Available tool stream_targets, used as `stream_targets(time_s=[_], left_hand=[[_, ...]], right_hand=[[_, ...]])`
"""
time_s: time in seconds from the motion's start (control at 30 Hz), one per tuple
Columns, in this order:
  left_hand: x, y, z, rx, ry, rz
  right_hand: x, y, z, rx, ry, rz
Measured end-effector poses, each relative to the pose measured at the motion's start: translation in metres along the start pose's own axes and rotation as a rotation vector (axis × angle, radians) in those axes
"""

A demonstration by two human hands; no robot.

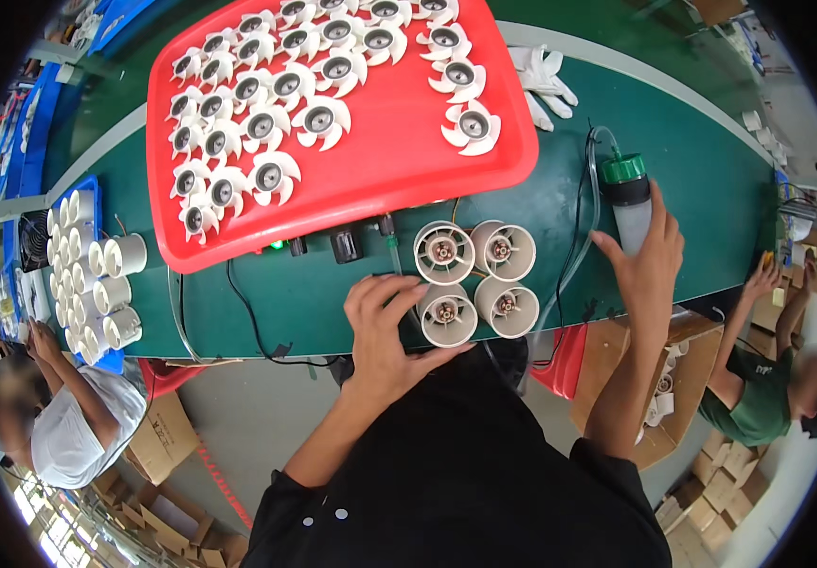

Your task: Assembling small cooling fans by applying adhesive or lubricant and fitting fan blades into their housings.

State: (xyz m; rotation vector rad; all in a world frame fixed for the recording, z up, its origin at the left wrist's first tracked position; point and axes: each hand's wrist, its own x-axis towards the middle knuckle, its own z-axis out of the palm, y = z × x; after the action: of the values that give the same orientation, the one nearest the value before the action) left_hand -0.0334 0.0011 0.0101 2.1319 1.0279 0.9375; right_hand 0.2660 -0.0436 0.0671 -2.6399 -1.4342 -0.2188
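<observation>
Four-part cluster aside, several white round fan housings (507,307) stand together near the table's front edge, each with spokes and a copper-wound motor core inside. My left hand (385,327) curls about the near-left housing (449,320), fingertips at its left side and thumb along its front edge. To the right, a syringe-like dispenser barrel (631,222) has a green cap and a thin clear tube. My right hand (650,265) is at this barrel, thumb and fingers spread on either side of it. Whether the palm touches the barrel is hidden.
A red tray (351,213) of white fan impellers (268,177) covers the far left table. White gloves (546,80) lie beyond its right edge. More white housings (124,256) fill a blue tray at left. Cables and tubing cross the green table (711,204). A person works at either side.
</observation>
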Motion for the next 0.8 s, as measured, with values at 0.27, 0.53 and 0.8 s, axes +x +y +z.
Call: stream_targets(time_s=[0.27,0.53,0.8], left_hand=[[-0.004,-0.003,0.007,-0.021,0.035,0.012],[-0.001,-0.002,0.006,-0.02,0.101,0.054],[-0.002,-0.008,0.009,-0.027,0.118,0.046]], right_hand=[[0.023,0.015,0.014,0.205,-0.111,0.039],[0.011,0.089,-0.048,0.969,0.379,0.16],[0.022,-0.016,-0.073,2.145,-0.077,-0.378]])
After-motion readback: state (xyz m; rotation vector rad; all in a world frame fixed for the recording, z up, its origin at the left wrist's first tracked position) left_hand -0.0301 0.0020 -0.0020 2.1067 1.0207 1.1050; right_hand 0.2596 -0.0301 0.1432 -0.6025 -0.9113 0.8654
